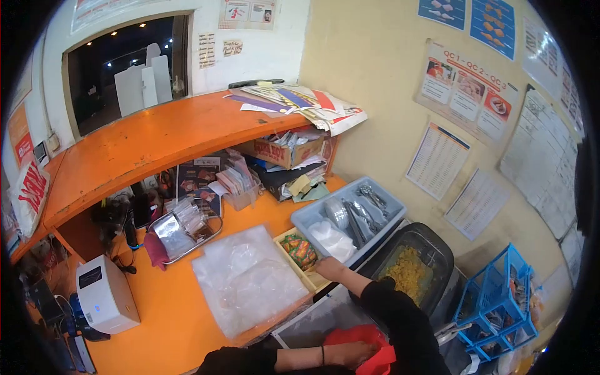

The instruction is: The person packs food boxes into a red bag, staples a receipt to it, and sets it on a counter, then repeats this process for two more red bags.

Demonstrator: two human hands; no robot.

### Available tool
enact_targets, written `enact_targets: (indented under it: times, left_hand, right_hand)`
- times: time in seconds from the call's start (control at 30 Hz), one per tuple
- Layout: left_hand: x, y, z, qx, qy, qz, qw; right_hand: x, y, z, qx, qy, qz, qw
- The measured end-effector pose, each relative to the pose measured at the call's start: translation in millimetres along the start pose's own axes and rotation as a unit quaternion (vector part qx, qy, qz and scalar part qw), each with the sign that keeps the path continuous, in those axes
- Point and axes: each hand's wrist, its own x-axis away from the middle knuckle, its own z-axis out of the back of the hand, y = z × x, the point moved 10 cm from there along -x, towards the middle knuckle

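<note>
Low in the view, my left hand (359,354) is closed on a red plastic bag (386,361), whose folds spread around the fingers. My right hand (330,269) reaches over the front end of a small cream tray (319,282), beside a blue-grey tub. Its fingers look curled down; whatever they hold, if anything, is hidden. Colourful sachets (297,251) fill the tray's back part, just left of this hand. White plastic (330,240) lies in the tub close behind the hand.
The blue-grey tub (397,220) also holds spoons and other cutlery. A black pan of yellow rice (409,272) stands right of it, near blue stacked baskets (494,300). Clear plastic bags (240,275) lie on the orange counter, with a white printer (106,294) at left.
</note>
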Motion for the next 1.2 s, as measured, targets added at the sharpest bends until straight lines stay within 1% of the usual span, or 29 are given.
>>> enact_targets:
  times: [0.03, 0.07, 0.17, 0.23, 0.3, 0.37, 0.4, 0.43, 0.47, 0.5, 0.57, 0.63, 0.73, 0.83, 0.93, 0.97, 1.0, 1.03, 1.07, 1.1, 1.13, 1.17, 1.2]
  left_hand:
    - [-3, -2, -2, -0.008, -0.019, 0.001, 1.000]
    - [-6, -5, -6, -0.017, -0.039, 0.001, 0.999]
    - [-12, -16, -16, 0.049, -0.085, -0.014, 0.995]
    - [-12, -31, -21, 0.037, -0.091, 0.034, 0.995]
    - [-10, -46, -24, 0.096, -0.085, 0.123, 0.984]
    - [-8, -50, -14, 0.216, -0.063, 0.248, 0.942]
    - [-18, -41, -13, 0.089, -0.059, 0.142, 0.984]
    - [-22, -33, -20, -0.039, -0.066, 0.031, 0.997]
    - [-22, -18, -22, -0.170, -0.042, -0.078, 0.981]
    - [-23, -20, -27, -0.161, -0.038, -0.087, 0.982]
    - [-25, -24, -20, -0.076, -0.067, -0.018, 0.995]
    - [-25, -28, -16, -0.033, -0.080, 0.038, 0.996]
    - [-24, -31, -15, -0.010, -0.085, 0.086, 0.993]
    - [-22, -33, -15, -0.001, -0.090, 0.132, 0.987]
    - [-15, -39, -14, 0.016, -0.133, 0.227, 0.965]
    - [-23, -46, -27, -0.081, -0.134, 0.144, 0.977]
    - [-28, -28, -21, -0.086, -0.085, 0.018, 0.992]
    - [-23, -8, -9, -0.083, -0.032, -0.109, 0.990]
    - [-18, -21, -10, -0.015, -0.036, -0.072, 0.997]
    - [-14, -18, -4, 0.002, -0.042, -0.048, 0.998]
    - [-10, -14, 2, 0.019, -0.048, -0.025, 0.998]
    - [-11, 0, 14, -0.019, -0.049, -0.022, 0.998]
    - [-10, 3, 16, -0.053, -0.048, -0.042, 0.997]
  right_hand:
    - [0, 3, -2, -0.004, -0.015, -0.024, 1.000]
    - [2, 1, 0, -0.012, -0.013, -0.025, 1.000]
    - [6, 5, 7, -0.027, 0.007, -0.035, 0.999]
    - [8, 7, 16, -0.037, 0.033, -0.047, 0.998]
    - [10, 13, 27, -0.032, 0.040, -0.067, 0.996]
    - [15, 17, 32, -0.032, 0.034, -0.092, 0.995]
    - [16, 19, 32, -0.034, 0.026, -0.105, 0.994]
    - [16, 22, 32, -0.036, 0.019, -0.117, 0.992]
    - [17, 26, 30, -0.036, 0.014, -0.132, 0.991]
    - [17, 29, 29, -0.036, 0.009, -0.146, 0.989]
    - [15, 34, 34, -0.053, 0.003, -0.175, 0.983]
    - [19, 39, 37, -0.083, -0.004, -0.208, 0.975]
    - [20, 44, 42, -0.075, 0.010, -0.218, 0.973]
    - [33, 60, 55, -0.078, 0.041, -0.266, 0.960]
    - [76, 73, 78, -0.122, 0.068, -0.296, 0.945]
    - [103, 72, 95, -0.226, 0.055, -0.312, 0.921]
    - [130, 69, 102, -0.323, 0.101, -0.299, 0.892]
    - [157, 61, 115, -0.423, 0.130, -0.275, 0.853]
    - [190, 49, 128, -0.461, 0.152, -0.273, 0.830]
    - [223, 33, 139, -0.497, 0.177, -0.272, 0.805]
    - [256, 13, 144, -0.487, 0.187, -0.289, 0.802]
    - [287, -9, 147, -0.475, 0.199, -0.304, 0.801]
    - [311, -29, 146, -0.459, 0.211, -0.317, 0.803]
